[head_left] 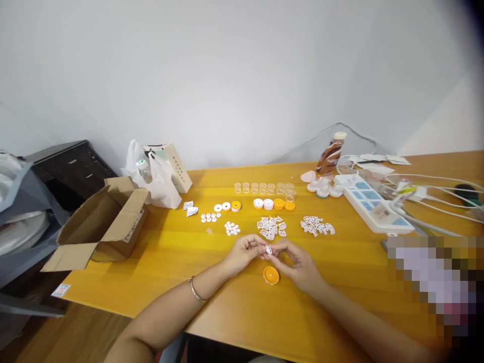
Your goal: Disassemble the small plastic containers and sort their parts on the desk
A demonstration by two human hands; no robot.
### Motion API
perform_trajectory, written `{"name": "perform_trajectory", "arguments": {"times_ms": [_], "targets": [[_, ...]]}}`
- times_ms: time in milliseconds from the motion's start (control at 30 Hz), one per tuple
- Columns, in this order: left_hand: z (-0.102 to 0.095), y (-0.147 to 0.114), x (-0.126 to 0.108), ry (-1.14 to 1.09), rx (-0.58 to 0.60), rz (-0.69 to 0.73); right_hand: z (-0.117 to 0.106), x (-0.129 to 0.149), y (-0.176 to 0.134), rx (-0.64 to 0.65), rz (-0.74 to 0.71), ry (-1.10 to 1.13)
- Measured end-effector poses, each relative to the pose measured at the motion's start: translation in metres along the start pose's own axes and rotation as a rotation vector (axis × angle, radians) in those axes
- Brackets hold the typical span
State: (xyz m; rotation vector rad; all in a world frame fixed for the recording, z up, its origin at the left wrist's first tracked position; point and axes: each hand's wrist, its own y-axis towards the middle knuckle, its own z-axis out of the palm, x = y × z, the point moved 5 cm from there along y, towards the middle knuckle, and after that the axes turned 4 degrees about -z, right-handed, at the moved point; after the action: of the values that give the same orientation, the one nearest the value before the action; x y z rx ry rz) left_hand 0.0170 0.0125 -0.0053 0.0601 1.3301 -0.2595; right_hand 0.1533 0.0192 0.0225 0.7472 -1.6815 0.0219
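Between the fingertips of my left hand [246, 253] and my right hand [297, 266] is a small white plastic piece [268, 250]. Both hands pinch it just above the table. Right below it lies a round orange cap [271, 275] with a pale dot at its centre. Beyond my fingers spreads a pile of white openwork plastic pieces [271, 228], with a second group of white pieces [316, 226] to its right. Small white discs [232, 229] lie to the left of the pile. Farther back stand white and orange round caps [279, 203] in a row.
Clear cups [262, 188] line the back. At right are a power strip [374, 204], cables and a brown drink bottle [331, 154]. An open cardboard box [124, 222], a white plastic bag [162, 181] and foil pieces [192, 212] sit at left.
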Motion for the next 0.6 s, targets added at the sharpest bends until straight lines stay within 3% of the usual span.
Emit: {"name": "perform_trajectory", "arguments": {"times_ms": [267,600], "targets": [[0.002,-0.001,-0.006,0.040,-0.042,0.044,0.000,0.000,0.002,-0.020,0.009,0.068],[0.009,-0.005,-0.003,0.168,-0.104,0.152,0.004,-0.011,0.003,-0.047,0.165,0.236]]}}
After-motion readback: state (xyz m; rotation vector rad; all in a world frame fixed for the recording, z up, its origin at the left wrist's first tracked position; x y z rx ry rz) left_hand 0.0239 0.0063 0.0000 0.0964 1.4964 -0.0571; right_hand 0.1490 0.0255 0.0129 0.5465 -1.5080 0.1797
